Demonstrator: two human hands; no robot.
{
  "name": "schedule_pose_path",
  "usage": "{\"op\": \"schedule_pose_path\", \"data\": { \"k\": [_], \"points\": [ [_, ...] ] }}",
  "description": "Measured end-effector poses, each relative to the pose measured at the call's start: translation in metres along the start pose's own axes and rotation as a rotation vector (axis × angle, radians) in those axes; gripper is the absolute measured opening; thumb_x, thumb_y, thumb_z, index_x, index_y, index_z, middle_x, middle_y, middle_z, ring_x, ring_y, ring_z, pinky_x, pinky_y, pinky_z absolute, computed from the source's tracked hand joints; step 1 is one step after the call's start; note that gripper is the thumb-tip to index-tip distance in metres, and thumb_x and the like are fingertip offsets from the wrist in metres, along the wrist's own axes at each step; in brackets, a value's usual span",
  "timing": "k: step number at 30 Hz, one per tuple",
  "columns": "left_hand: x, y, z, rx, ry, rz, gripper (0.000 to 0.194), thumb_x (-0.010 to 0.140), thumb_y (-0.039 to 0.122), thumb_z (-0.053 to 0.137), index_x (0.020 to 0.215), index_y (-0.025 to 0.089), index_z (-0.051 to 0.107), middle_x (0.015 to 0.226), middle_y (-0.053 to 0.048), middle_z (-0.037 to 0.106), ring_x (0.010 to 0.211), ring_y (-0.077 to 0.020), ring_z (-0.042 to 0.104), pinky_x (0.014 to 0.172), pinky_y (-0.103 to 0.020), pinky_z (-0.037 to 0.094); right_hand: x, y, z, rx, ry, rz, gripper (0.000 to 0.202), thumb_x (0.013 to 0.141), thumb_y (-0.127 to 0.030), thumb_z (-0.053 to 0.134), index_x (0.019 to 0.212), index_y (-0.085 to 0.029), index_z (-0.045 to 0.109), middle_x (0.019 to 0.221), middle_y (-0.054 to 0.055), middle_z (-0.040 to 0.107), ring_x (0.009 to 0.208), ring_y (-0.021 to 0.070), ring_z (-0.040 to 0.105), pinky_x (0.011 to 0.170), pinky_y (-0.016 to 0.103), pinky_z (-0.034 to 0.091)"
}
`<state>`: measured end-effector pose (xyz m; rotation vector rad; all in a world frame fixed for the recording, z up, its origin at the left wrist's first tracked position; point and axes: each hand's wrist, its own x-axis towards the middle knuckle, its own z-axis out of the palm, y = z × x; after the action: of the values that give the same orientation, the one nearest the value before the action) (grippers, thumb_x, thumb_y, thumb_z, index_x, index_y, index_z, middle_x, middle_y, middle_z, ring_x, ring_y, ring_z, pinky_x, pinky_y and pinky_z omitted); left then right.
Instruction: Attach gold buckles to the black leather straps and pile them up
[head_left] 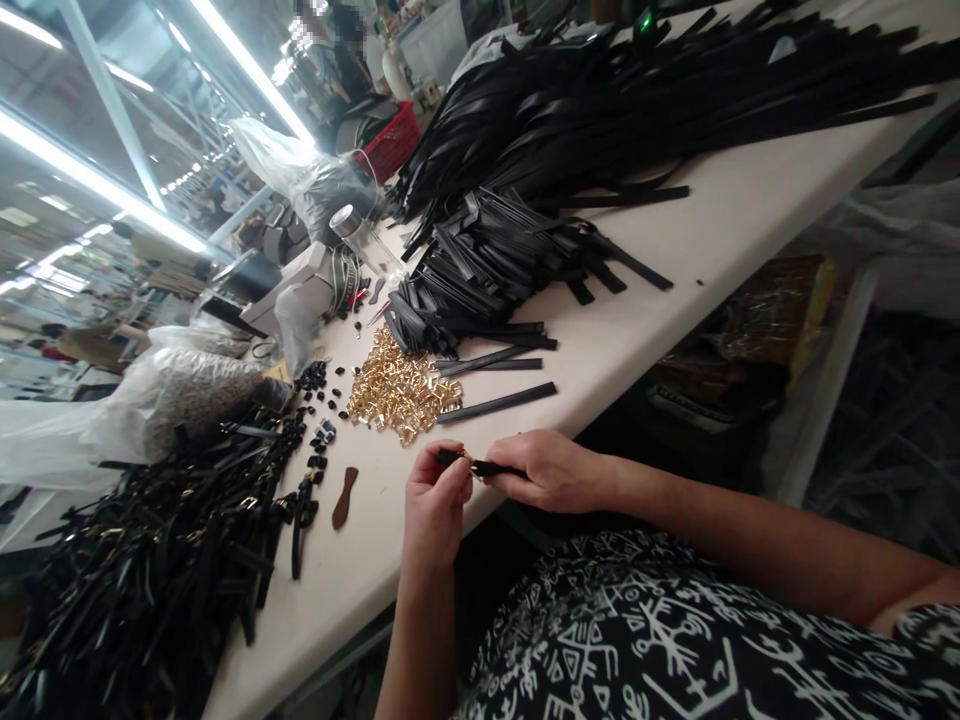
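Observation:
Near the front edge of the table, my left hand [437,490] pinches the short end of a black strap [501,469] beside a small gold buckle [469,459]. My right hand [555,470] is closed round the longer part of that strap, its fingers partly covering it. Whether the strap passes fully through the buckle is too small to tell. Just beyond my hands lie a heap of gold buckles [401,388] and a single flat black strap [499,403]. A larger pile of short black straps [480,265] lies behind them.
Long black strips [600,110] cover the far right of the table [630,330]. Buckled straps [157,570] are heaped at left, near a brown bow-shaped piece [345,497] and small black loops [317,462]. A clear bottle [367,240], plastic bags [187,395] and a red basket [391,142] stand farther back.

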<state>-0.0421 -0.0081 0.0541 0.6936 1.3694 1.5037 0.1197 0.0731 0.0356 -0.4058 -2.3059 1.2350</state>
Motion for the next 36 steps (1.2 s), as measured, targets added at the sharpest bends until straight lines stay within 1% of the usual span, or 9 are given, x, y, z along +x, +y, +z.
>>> {"op": "schedule_pose_path", "data": {
  "k": [3, 7, 15, 19, 21, 25, 27, 29, 36],
  "points": [
    [0.001, -0.006, 0.002, -0.144, -0.007, -0.11, 0.031, 0.065, 0.027, 0.085, 0.084, 0.019, 0.062, 0.064, 0.008, 0.051, 0.043, -0.0004, 0.038, 0.041, -0.011, 0.032, -0.001, 0.003, 0.004, -0.065, 0.052, -0.043, 0.026, 0.099, -0.021, 0.052, 0.073, -0.016, 0.053, 0.069, 0.0, 0.054, 0.061, 0.0137, 0.046, 0.059, 0.025, 0.03],
    [-0.002, -0.016, 0.004, -0.194, -0.001, -0.204, 0.034, 0.065, 0.027, 0.086, 0.083, 0.02, 0.057, 0.063, 0.008, 0.05, 0.043, -0.0011, 0.038, 0.04, -0.011, 0.03, -0.001, 0.008, 0.011, -0.091, 0.127, -0.091, 0.032, 0.103, -0.027, 0.047, 0.073, -0.017, 0.052, 0.069, 0.0, 0.053, 0.06, 0.0138, 0.044, 0.057, 0.025, 0.029],
    [-0.005, -0.026, 0.005, -0.17, -0.028, -0.156, 0.029, 0.068, 0.026, 0.085, 0.081, 0.019, 0.059, 0.064, 0.007, 0.057, 0.04, -0.0002, 0.037, 0.038, -0.01, 0.028, -0.002, 0.012, 0.02, -0.071, 0.19, -0.104, 0.047, 0.107, -0.042, 0.037, 0.071, -0.016, 0.054, 0.065, 0.001, 0.053, 0.059, 0.0142, 0.047, 0.057, 0.026, 0.03],
    [-0.007, -0.03, 0.002, -0.169, -0.01, -0.086, 0.027, 0.071, 0.037, 0.082, 0.083, 0.018, 0.067, 0.063, 0.004, 0.06, 0.043, -0.0027, 0.044, 0.042, -0.013, 0.036, -0.001, 0.01, 0.021, -0.054, 0.216, -0.079, 0.045, 0.104, -0.037, 0.038, 0.066, -0.017, 0.051, 0.061, 0.0, 0.051, 0.056, 0.0131, 0.044, 0.055, 0.026, 0.028],
    [-0.006, -0.031, -0.001, -0.13, -0.017, -0.05, 0.025, 0.071, 0.036, 0.082, 0.083, 0.017, 0.07, 0.06, 0.004, 0.06, 0.043, -0.0037, 0.045, 0.044, -0.014, 0.037, 0.0, 0.01, 0.02, -0.064, 0.202, -0.063, 0.041, 0.102, -0.033, 0.04, 0.067, -0.017, 0.052, 0.062, 0.0, 0.052, 0.056, 0.0133, 0.044, 0.055, 0.026, 0.028],
    [-0.002, -0.028, -0.009, -0.042, -0.015, -0.06, 0.022, 0.069, 0.03, 0.084, 0.078, 0.016, 0.071, 0.059, 0.003, 0.06, 0.046, -0.0045, 0.047, 0.045, -0.015, 0.037, 0.001, 0.01, 0.014, -0.07, 0.083, -0.018, 0.026, 0.099, -0.027, 0.049, 0.077, -0.015, 0.058, 0.071, 0.002, 0.059, 0.063, 0.0151, 0.049, 0.059, 0.026, 0.031],
    [0.002, -0.026, -0.013, -0.066, 0.034, -0.055, 0.024, 0.067, 0.032, 0.085, 0.076, 0.015, 0.071, 0.061, 0.002, 0.061, 0.045, -0.0035, 0.045, 0.042, -0.014, 0.035, 0.001, 0.01, 0.011, -0.046, 0.012, 0.021, 0.017, 0.096, -0.023, 0.053, 0.082, -0.015, 0.059, 0.076, 0.003, 0.061, 0.066, 0.0158, 0.051, 0.061, 0.025, 0.033],
    [0.005, -0.026, -0.017, -0.114, 0.095, -0.033, 0.028, 0.063, 0.033, 0.087, 0.075, 0.014, 0.071, 0.064, 0.001, 0.062, 0.043, -0.0023, 0.042, 0.04, -0.014, 0.032, 0.001, 0.01, 0.011, -0.04, -0.018, 0.058, 0.018, 0.095, -0.019, 0.051, 0.079, -0.016, 0.057, 0.074, 0.002, 0.059, 0.066, 0.0155, 0.05, 0.061, 0.025, 0.033],
    [0.002, -0.032, -0.012, -0.215, 0.173, -0.071, 0.031, 0.059, 0.032, 0.09, 0.076, 0.014, 0.072, 0.065, 0.0, 0.063, 0.042, -0.0011, 0.04, 0.038, -0.013, 0.032, 0.001, 0.011, 0.024, -0.078, 0.083, 0.044, 0.024, 0.095, -0.017, 0.045, 0.071, -0.018, 0.046, 0.068, 0.001, 0.051, 0.062, 0.0149, 0.042, 0.059, 0.026, 0.028]
  ]
}}
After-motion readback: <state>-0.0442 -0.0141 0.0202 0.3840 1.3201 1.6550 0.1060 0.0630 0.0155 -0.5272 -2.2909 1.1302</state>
